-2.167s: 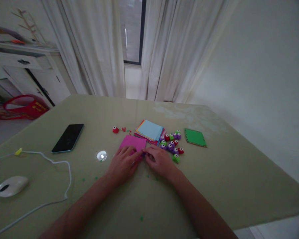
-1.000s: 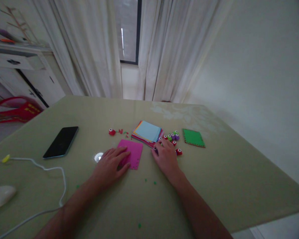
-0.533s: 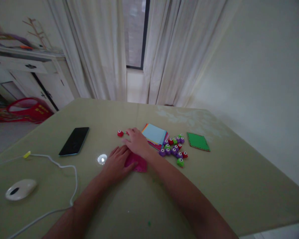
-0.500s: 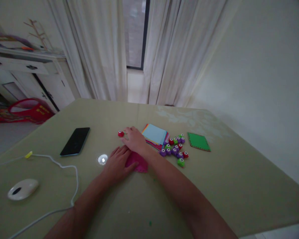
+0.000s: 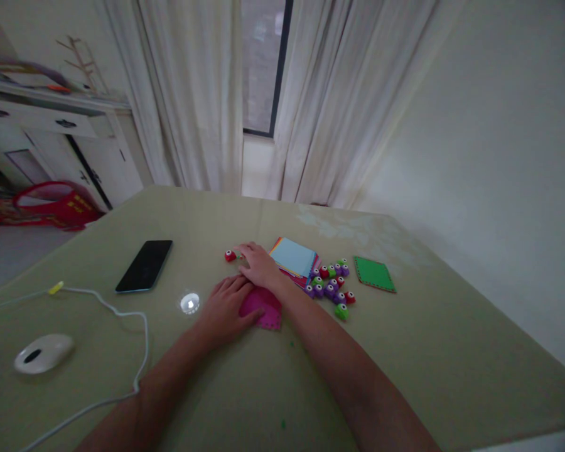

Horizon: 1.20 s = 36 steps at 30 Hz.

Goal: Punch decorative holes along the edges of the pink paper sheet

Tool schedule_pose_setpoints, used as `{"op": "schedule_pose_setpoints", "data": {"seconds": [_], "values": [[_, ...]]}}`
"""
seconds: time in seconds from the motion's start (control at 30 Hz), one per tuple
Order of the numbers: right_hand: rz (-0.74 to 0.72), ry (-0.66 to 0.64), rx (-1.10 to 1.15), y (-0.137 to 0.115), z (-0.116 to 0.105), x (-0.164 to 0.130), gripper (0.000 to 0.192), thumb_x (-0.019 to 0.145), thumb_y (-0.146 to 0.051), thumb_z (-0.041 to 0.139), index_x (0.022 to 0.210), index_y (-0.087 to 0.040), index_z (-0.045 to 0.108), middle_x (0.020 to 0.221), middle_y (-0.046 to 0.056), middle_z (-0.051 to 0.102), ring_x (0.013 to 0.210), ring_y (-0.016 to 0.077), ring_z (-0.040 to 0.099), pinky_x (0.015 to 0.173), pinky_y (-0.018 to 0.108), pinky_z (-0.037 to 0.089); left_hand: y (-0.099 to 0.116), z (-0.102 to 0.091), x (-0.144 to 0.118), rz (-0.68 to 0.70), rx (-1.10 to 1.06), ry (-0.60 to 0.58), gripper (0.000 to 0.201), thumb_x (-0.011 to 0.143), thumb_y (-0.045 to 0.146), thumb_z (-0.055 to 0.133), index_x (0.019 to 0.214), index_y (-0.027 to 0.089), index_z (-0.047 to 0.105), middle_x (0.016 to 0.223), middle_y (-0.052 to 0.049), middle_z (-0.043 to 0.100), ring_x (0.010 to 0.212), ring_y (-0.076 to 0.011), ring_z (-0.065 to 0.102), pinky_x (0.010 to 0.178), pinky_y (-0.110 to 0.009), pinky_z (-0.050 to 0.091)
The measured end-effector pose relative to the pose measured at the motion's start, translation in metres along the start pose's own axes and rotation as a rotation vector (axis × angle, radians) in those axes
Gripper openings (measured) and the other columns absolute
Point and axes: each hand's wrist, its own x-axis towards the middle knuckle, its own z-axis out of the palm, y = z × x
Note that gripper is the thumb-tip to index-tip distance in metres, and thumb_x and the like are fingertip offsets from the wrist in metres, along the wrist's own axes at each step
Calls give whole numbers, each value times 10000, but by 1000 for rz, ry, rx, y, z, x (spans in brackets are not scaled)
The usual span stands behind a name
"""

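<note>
Your left hand (image 5: 226,309) lies flat and open on the pink sheet (image 5: 263,308), which sits on the table (image 5: 405,351) just in front of you; the palm seems there to pin the sheet so it cannot slide. Your right hand (image 5: 258,265) crosses above it, fingers stretched towards the lone red punch (image 5: 230,255) and just beside it, perhaps touching (you cannot tell from here whether they have closed on it). Right of that hand rests the paper stack (image 5: 294,258), then a cluster of small punches (image 5: 329,282), then a green sheet (image 5: 374,274) set apart. To the left are a phone (image 5: 144,266), a mouse (image 5: 43,353) with its cable (image 5: 122,314), and a small bright disc (image 5: 189,303). The olive tabletop is dimly lit; pale curtains (image 5: 193,94) and a cabinet (image 5: 51,132) stand beyond.
</note>
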Motion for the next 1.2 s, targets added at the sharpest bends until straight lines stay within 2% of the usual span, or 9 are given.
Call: {"op": "schedule_pose_setpoints", "data": {"seconds": [0.1,0.2,0.3,0.4,0.47,0.57,0.67,0.83,1.2], "values": [[-83,-44,37,-3,5,17,456,916,-103,751,1351,-212,664,1423,79,680,1304,207,603,1133,330,429,-1,-1,-1,-3,-3,-6,578,944,525,742,1422,212,651,1435,-144,682,1350,-395,601,1164,-583,446],[-77,-58,47,-10,9,30,188,929,-105,738,1089,-203,745,1111,51,770,1046,214,678,988,332,490,-3,-2,-2,-4,-10,-10,543,943,518,745,1389,219,663,1381,-133,706,1303,-374,636,1140,-550,476],[-22,-1,39,-15,1,18,45,942,-148,751,976,-176,738,1002,66,753,955,219,665,901,320,493,-4,-2,-3,4,-18,-12,530,945,501,744,1385,214,667,1380,-135,706,1300,-368,640,1139,-540,480],[65,153,57,-13,-16,-28,122,1029,-275,697,1075,-163,708,1076,92,734,971,212,654,889,315,489,-4,-2,-4,20,-23,-9,570,947,521,740,1427,227,648,1449,-138,673,1332,-374,618,1153,-558,463],[108,278,202,-9,-26,-72,149,1000,-315,753,1043,-180,707,1011,58,733,909,196,658,846,297,495,-5,-1,-4,30,-26,-1,583,965,557,713,1451,244,638,1479,-134,655,1346,-373,605,1161,-572,450],[161,226,324,1,-32,-138,151,955,-281,809,1038,-184,727,970,48,751,861,201,676,814,307,513,-7,0,-1,13,-28,6,587,1001,623,641,1448,241,653,1451,-137,661,1324,-358,615,1151,-568,461],[222,187,305,10,-30,-174,173,943,-215,803,1101,-179,744,1044,78,767,918,227,702,840,333,532,-8,0,0,35,-7,-47,681,997,689,617,1506,236,622,1527,-144,623,1393,-363,582,1215,-600,396],[177,111,266,14,-29,-176,239,949,-118,717,1176,-187,746,1150,104,757,1038,245,711,946,362,546,-6,-2,-6,155,0,-168,793,975,720,641,1650,348,454,1681,-71,499,1534,-330,480,1307,-591,271],[264,150,359,17,-27,-176,217,906,-101,719,1107,-175,758,1044,80,721,788,180,678,755,311,566,-2,1,-8,81,11,-127,774,952,716,674,1592,300,547,1617,-93,572,1469,-350,534,1271,-580,342]]}}
